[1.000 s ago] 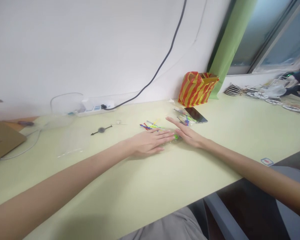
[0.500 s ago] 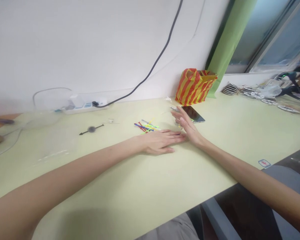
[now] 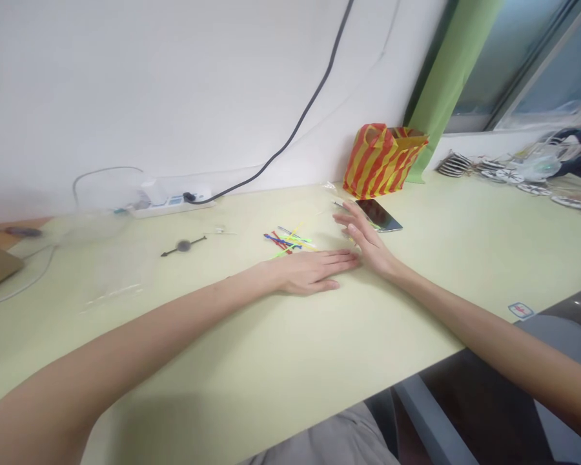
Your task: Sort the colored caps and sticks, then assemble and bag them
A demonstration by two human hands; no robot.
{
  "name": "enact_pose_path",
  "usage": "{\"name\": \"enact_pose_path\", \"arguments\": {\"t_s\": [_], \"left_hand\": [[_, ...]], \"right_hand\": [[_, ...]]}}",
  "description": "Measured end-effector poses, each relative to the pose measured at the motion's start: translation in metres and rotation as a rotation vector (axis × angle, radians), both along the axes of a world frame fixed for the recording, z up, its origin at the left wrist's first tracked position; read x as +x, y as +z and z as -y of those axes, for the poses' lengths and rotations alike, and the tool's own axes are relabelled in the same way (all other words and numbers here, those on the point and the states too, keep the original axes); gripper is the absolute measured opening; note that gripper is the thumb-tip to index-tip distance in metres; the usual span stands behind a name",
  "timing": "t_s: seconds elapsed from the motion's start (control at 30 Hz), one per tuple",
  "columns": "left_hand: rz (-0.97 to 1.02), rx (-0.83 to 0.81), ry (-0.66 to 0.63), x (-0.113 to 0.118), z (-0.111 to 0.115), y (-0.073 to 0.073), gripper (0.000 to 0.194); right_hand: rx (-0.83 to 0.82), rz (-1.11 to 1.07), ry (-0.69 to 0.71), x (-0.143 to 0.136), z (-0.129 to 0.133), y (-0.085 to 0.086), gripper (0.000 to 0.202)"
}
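Note:
My left hand [image 3: 312,270] lies flat, palm down, on the pale yellow-green table [image 3: 271,349], its fingers stretched to the right. Just behind it is a loose pile of thin coloured pieces [image 3: 286,241], in blue, red, yellow and green. My right hand [image 3: 364,237] is tilted on its edge with spread fingers, close to the left fingertips. Behind the right hand lies a dark-screened phone [image 3: 378,214]. Small items beside the right fingers are partly hidden. A dark pointer-shaped piece with a round centre [image 3: 183,245] rests to the left.
A red-and-yellow striped bag [image 3: 383,161] stands by the wall. A power strip [image 3: 172,201] with a black cable is at the back left. Striped discs [image 3: 506,175] lie at the far right. A small sticker [image 3: 520,310] is near the front edge, by a grey chair.
The camera view has shifted slightly, so the table items appear a little higher and further right. Both hands keep nearly the same pose and place.

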State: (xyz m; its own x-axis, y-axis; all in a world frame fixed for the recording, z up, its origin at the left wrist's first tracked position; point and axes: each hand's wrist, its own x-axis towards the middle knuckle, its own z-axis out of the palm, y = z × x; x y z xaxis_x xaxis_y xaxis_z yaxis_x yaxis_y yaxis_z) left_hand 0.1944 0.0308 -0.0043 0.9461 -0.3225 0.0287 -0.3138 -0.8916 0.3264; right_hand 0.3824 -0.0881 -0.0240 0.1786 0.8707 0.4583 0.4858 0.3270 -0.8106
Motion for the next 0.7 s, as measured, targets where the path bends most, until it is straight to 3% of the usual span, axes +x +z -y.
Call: {"name": "enact_pose_path", "arguments": {"t_s": [0.1, 0.23, 0.37, 0.43, 0.53, 0.7], "left_hand": [[0.021, 0.040, -0.001, 0.000, 0.004, 0.005, 0.062], [0.079, 0.107, 0.030, -0.007, 0.004, 0.029, 0.054], [0.161, 0.087, 0.162, -0.041, -0.011, 0.049, 0.053], [0.139, 0.089, 0.241, -0.066, -0.018, 0.049, 0.055], [0.081, 0.136, 0.260, -0.099, -0.019, 0.039, 0.058], [0.029, 0.182, 0.216, -0.118, -0.016, 0.023, 0.060]], "right_hand": [[-0.011, 0.056, 0.013, -0.002, 0.001, 0.001, 0.062], [-0.006, 0.099, 0.002, -0.001, 0.005, 0.002, 0.060], [-0.012, 0.196, 0.007, 0.000, 0.010, 0.003, 0.057], [-0.034, 0.320, 0.046, -0.002, 0.012, 0.003, 0.056], [-0.064, 0.559, 0.152, -0.008, 0.013, 0.004, 0.056], [-0.091, 0.825, 0.294, -0.014, 0.010, 0.004, 0.056]]}}
